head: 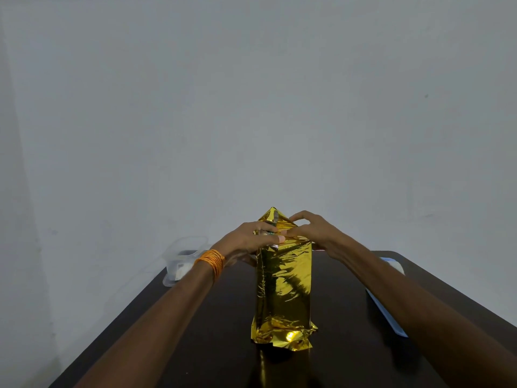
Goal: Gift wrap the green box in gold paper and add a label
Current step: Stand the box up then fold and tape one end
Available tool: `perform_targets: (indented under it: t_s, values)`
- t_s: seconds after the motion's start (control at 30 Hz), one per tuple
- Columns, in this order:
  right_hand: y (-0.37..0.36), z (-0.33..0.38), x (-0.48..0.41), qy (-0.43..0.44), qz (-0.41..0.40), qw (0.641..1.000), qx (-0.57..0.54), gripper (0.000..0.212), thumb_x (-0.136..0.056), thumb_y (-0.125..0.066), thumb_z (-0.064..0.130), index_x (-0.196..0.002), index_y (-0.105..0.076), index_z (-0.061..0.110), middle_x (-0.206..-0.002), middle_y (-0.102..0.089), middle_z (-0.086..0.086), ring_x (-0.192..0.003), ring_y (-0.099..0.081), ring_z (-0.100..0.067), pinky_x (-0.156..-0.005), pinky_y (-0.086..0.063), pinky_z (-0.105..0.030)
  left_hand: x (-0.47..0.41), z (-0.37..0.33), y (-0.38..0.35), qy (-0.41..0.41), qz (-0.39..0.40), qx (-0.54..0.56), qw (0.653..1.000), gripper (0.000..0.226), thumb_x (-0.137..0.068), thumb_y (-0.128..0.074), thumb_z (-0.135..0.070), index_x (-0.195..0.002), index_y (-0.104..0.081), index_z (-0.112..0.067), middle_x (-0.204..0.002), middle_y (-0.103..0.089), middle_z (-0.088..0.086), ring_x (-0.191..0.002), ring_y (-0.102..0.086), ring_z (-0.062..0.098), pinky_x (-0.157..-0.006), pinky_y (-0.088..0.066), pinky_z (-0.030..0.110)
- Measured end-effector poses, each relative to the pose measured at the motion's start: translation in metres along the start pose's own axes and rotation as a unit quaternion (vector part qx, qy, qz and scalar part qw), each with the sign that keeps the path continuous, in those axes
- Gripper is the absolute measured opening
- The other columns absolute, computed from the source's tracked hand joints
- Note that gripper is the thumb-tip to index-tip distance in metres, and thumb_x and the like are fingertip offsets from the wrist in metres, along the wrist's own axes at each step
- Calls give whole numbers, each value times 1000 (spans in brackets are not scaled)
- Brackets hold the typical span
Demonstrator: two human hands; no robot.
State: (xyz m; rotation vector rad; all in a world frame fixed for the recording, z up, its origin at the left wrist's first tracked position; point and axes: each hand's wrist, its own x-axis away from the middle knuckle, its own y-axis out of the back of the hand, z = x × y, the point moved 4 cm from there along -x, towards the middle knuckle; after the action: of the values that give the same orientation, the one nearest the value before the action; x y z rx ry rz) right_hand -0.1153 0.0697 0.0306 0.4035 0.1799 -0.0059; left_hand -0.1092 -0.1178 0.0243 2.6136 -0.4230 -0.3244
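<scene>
Fingers (296, 218) of our left hand (249, 240) and right hand (313, 232) pinched the gold paper (272, 218) atop the box (284, 287), upright on the bench (218, 345). Thin, slippery foil, we reckoned: hold at the creases!

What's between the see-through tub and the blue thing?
In the head view, the gold-wrapped box stands there, left hand and right hand at its top.
</scene>
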Motion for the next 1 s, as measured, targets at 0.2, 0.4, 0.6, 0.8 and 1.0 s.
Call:
perform_targets:
  t_s: [0.2,0.4,0.6,0.8,1.0]
  values:
    - [-1,2,5,5,-17,1000,14,40,-85,-76,24,-120,-59,14,-96,-57,-3,-76,-52,-10,-60,-36,-24,4,-12,3,2,3,-66,998,43,-82,-73,-46,-121,-64,-29,-130,-54,4,-116,-55,24,-72,-55,34]
    - [-2,1,4,5,-11,1000,13,43,-81,-80,30,-116,-61,13,-99,-64,-5,-78,-56,-11,-60,-36,-25,10,-55,21,-127,-156,-204,958,21,-79,-78,-25,-97,-71,-14,-116,-60,1,-105,-54,16,-83,-48,33]
    - [-5,-6,-2,-14,-12,1000,-6,43,-70,-87,39,-98,-62,18,-107,-72,-14,-105,-68,-31,-75,-46,-37,1,-67,21,-82,-142,-170,972,39,-71,-85,-15,-104,-64,-13,-98,-62,9,-62,-66,18,-49,-55,21]
    - [-2,-2,7,-2,-20,1000,13,38,-82,-78,35,-108,-62,13,-87,-62,-6,-74,-49,-15,-58,-33,-26,-6,-64,14,-77,-182,-210,958,56,-65,-77,-3,-116,-58,-16,-90,-68,10,-78,-70,29,-77,-59,46]
    - [1,-5,5,9,-29,999,42,22,-94,-65,26,-112,-60,13,-86,-55,-7,-65,-39,-11,-53,-31,-23,-13,-67,35,-22,-210,42,977,41,-77,-67,7,-115,-61,-5,-86,-63,12,-63,-60,16,-45,-46,18]
